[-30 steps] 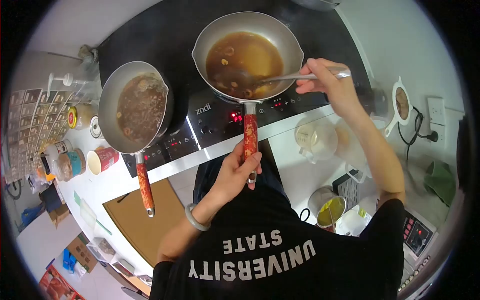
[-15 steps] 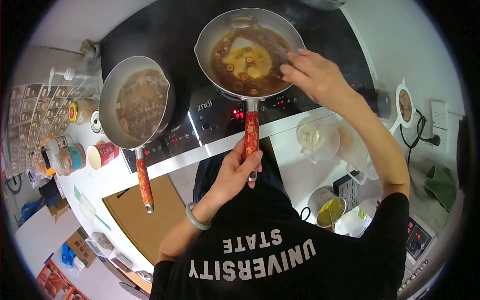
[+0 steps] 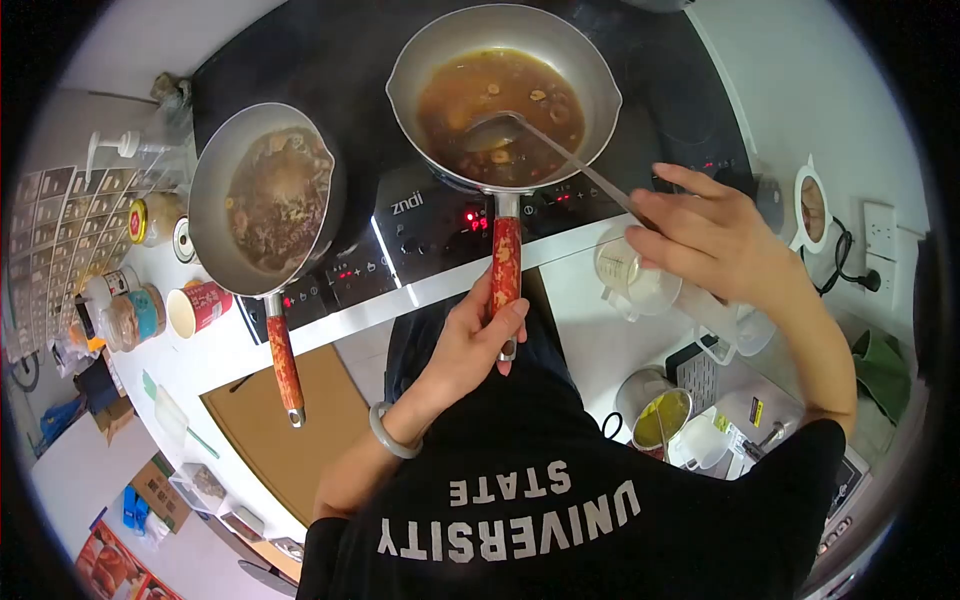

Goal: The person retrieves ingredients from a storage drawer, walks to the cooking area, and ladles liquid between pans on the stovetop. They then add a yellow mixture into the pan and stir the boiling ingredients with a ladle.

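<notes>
My left hand [image 3: 475, 335] is wrapped round the red mottled handle [image 3: 507, 262] of a grey saucepan [image 3: 602, 100] on the black cooktop. Brown broth with sliced bits [image 3: 520, 85] fills the bottom of that pan. Off to the right of the pan, my right hand [image 3: 705, 240] grips a metal ladle [image 3: 575, 162] by its long handle. The ladle's bowl sits in the broth, tilted and partly under the liquid. A second saucepan [image 3: 205, 205] with bubbling brown liquid stands on the left, untouched by either hand.
Jars [image 3: 140, 318] and a red paper cup [image 3: 200, 308] stand left of the cooktop [image 3: 370, 120]. At the right are a clear measuring jug [image 3: 635, 285], a metal pot with yellow-green liquid [image 3: 662, 415], and a wall socket [image 3: 880, 235] with a plug and cord.
My right hand has moved right and back towards me, bringing the ladle into plain sight. The yellow patch in the broth has spread out. My left hand keeps its grip.
</notes>
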The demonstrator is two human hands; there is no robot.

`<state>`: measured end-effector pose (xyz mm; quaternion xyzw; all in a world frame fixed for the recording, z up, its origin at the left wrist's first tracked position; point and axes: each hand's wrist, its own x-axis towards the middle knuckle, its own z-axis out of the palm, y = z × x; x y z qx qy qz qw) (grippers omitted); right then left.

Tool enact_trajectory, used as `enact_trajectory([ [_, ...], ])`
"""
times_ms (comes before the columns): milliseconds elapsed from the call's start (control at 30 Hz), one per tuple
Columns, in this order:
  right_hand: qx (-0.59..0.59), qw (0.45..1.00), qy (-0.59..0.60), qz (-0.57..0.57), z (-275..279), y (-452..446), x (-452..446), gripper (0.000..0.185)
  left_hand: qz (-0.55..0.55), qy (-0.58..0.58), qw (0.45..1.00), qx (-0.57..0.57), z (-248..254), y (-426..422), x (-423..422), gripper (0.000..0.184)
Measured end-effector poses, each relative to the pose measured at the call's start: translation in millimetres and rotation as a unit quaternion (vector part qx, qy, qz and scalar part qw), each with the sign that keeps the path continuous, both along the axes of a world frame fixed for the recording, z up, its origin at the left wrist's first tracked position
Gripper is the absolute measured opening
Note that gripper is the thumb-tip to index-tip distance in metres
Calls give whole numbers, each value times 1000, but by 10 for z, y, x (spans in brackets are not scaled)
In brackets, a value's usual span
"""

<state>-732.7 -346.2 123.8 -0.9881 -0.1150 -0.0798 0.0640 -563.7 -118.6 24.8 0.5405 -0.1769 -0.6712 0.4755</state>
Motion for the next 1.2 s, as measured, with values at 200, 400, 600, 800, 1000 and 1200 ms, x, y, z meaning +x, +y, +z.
enact_trajectory([
  [200,3,999,39,-3,-80,118,-40,28,-10,-4,1000,1,26,2,14,49],
  [400,-101,995,-26,-1,-497,-210,292,31,-1,-1,1000,-6,0,3,-3,50],
  [600,-151,987,-34,-33,-426,-564,460,31,-8,7,1000,6,-15,2,-23,51],
  [800,-57,993,19,-100,-149,-272,124,17,11,12,1000,-12,-23,29,7,71],
  [1000,320,896,50,-303,-3,31,76,16,27,26,999,-26,-87,68,-28,74],
  [1200,117,990,-34,-71,-248,156,354,22,52,45,997,-16,-46,113,-15,77],
])
